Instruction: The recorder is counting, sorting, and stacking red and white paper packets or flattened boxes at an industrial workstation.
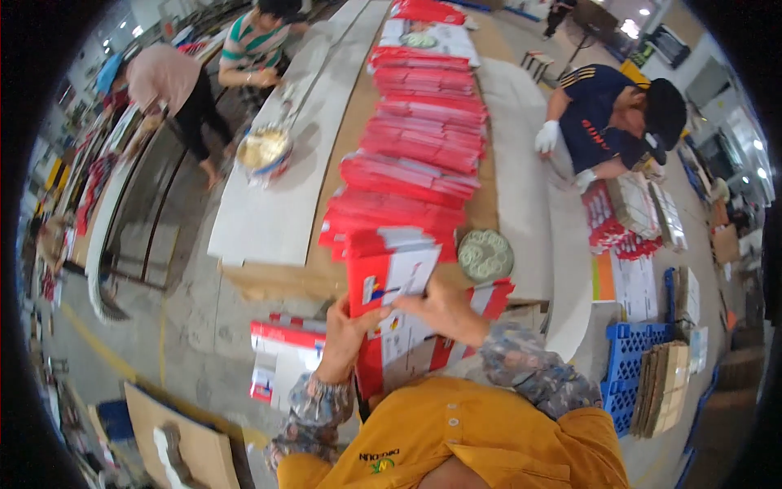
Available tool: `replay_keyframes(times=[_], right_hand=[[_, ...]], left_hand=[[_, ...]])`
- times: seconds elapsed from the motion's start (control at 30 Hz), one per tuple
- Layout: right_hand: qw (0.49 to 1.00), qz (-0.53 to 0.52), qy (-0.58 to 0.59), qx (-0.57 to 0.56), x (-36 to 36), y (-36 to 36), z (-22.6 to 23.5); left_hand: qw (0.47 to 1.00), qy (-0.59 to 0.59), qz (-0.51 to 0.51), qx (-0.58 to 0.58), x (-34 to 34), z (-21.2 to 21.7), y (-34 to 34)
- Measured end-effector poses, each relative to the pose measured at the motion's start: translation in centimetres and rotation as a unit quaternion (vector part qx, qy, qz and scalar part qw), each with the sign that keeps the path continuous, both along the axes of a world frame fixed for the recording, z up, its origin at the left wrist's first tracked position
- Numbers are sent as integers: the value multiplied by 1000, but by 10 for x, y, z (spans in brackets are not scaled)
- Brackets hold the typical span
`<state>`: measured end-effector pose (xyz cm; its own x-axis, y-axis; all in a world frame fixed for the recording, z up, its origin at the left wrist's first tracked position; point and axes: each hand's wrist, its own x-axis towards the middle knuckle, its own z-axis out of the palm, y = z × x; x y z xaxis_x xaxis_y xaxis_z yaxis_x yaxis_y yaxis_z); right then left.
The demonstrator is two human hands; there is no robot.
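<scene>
In front of my body, a flat red-and-white printed carton [399, 273] tilts up against the near end of a long row of red flat cartons [423, 143]. My left hand [349, 338] is closed on its lower left corner, thumb across the front. With fingers closed, my right hand [450, 314] pinches the lower edge farther right. Below both hands, another red-and-white carton [399, 359] lies close to my yellow shirt, partly hidden by my right hand and forearm. What lies under my left palm is hidden.
A bowl of pale paste [265, 149] stands on the grey board to the left. Right of the row sits a round green patterned thing [485, 254]. A person in white gloves [603, 122] works at right, near a blue pallet [635, 359]. Two people are at far left.
</scene>
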<state>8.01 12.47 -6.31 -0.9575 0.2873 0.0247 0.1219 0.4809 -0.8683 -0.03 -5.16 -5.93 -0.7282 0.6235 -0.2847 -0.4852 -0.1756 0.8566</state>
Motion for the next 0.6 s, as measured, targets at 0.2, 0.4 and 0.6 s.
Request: replay_keyframes(times=[0.2, 0.4, 0.6], right_hand=[[942, -63, 256, 207, 31, 11, 101], [958, 59, 177, 217, 26, 6, 97], [951, -2, 235, 202, 24, -10, 77]], left_hand=[[972, 203, 48, -107, 52, 8, 11], [911, 339, 32, -235, 94, 21, 8], [901, 339, 37, -269, 123, 14, 3]])
